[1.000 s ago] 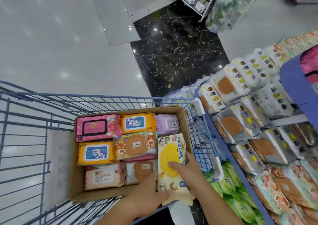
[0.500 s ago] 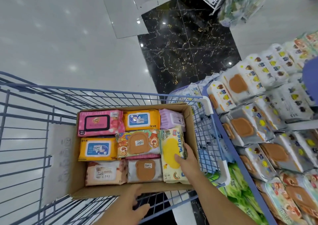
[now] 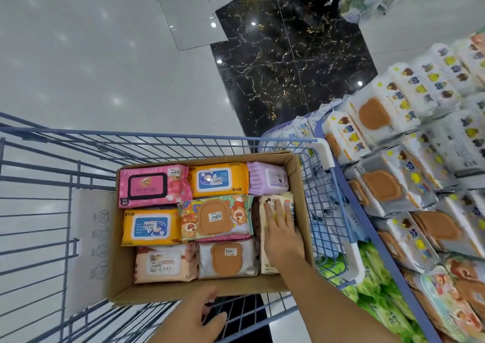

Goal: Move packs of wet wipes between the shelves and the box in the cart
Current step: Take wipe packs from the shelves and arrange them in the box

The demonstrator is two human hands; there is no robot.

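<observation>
Right hand flat on pack — left hand loose

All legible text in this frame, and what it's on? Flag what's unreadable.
"EDI": black badge on the pink pack.
"1.0", last digit unclear: price sticker on the silver pack.
Too small or blurred to read: other stickers, labels on the orange packs, purple pack, shelf packs.
</observation>
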